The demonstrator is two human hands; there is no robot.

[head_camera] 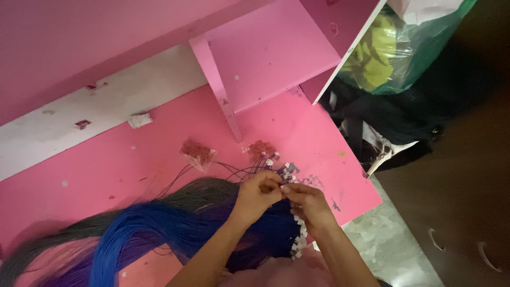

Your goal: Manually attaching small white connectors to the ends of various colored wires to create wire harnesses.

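A: What are the 2 hands doing?

B: The left hand (257,192) and the right hand (307,201) are meeting fingertip to fingertip over the pink table (159,143), both pinching closed on 1 small white connector (282,186) at the end of a wire.

A: Which way is the wire lying from that pinch?

B: The wire bundle (175,228) is running away to the person's left, its long axis sweeping down toward the lower left corner. The left hand is lying over it, so it is nearer. More connectors (300,242) are hanging in a row just below the right wrist.

A: Anything hard to make out?

B: The fingertips are hiding the connector's exact shape. 2 small packets (199,153) of reddish parts are sitting beyond the hands, contents blurred. The bundle is being cut off at the lower edge.
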